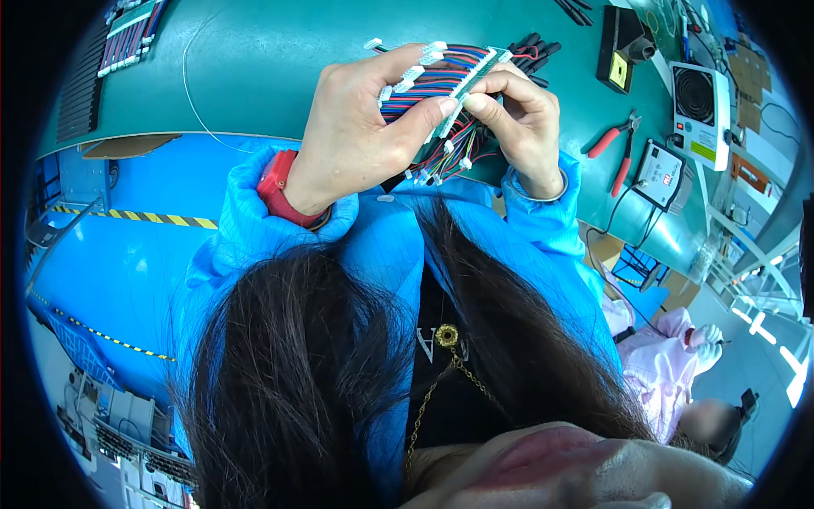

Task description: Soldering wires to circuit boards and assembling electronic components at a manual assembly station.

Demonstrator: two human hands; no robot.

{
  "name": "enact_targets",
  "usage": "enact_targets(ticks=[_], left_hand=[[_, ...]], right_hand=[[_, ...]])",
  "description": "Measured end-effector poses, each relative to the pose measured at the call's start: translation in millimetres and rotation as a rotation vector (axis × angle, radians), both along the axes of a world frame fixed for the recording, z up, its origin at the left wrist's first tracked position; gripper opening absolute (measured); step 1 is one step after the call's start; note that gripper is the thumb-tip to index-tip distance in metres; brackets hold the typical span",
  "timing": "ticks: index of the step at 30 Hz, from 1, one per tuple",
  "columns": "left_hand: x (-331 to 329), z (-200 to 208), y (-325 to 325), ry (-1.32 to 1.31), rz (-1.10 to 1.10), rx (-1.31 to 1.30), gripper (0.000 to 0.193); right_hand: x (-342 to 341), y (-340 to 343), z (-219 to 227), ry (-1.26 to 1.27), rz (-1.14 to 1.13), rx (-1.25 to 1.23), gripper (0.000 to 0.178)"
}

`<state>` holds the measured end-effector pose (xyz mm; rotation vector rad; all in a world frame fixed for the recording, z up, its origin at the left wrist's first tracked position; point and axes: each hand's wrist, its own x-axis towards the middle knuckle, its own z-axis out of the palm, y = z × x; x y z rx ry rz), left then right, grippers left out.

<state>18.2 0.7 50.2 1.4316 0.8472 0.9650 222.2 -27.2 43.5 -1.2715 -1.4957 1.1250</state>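
A narrow green circuit board (484,75) with white connectors along its edge is held up above the front of the bench. Rows of red, blue and black wires (431,85) run left from it and end in small white plugs. My left hand (356,140) is closed around these wires, its thumb pressed against the board's edge. My right hand (527,127) pinches at the board's right side with thumb and forefinger; the exact spot between the fingertips is partly hidden. More loose thin wires with white plugs (449,153) hang below the board, between my hands.
Black sleeved leads (536,53) lie behind my right hand. Red-handled cutters (617,148), a small control box (660,176), a soldering stand (623,51) and a white fan unit (700,106) stand at right. Another wired board (131,36) lies far left. A co-worker (666,356) is at lower right.
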Motion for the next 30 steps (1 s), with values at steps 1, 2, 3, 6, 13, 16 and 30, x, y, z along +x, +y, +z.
enact_targets(ticks=[1, 2, 3, 6, 13, 16, 30], left_hand=[[0, -1, 1, 0.001, -0.002, 0.001, 0.035], [1, -4, 1, 0.009, -0.004, 0.0, 0.035], [2, -6, 1, 0.017, -0.006, -0.001, 0.034], [1, -11, 5, -0.075, -0.023, -0.182, 0.028], [-18, -29, 25, -0.199, 0.034, -0.484, 0.022], [-29, -36, 33, -0.203, 0.077, -0.494, 0.023], [-27, -36, 35, -0.172, 0.098, -0.452, 0.019]], right_hand=[[1, 1, 1, 0.001, -0.002, 0.001, 0.009], [3, 2, 0, -0.054, 0.022, 0.012, 0.01], [4, 4, -1, -0.11, 0.045, 0.024, 0.011], [3, 7, -4, -0.201, 0.047, 0.008, 0.014], [39, 48, 15, -0.639, -0.098, 0.305, 0.015], [64, 80, 6, -0.926, -0.222, 0.553, 0.014], [66, 168, -11, -1.068, -0.294, 0.485, 0.009]])
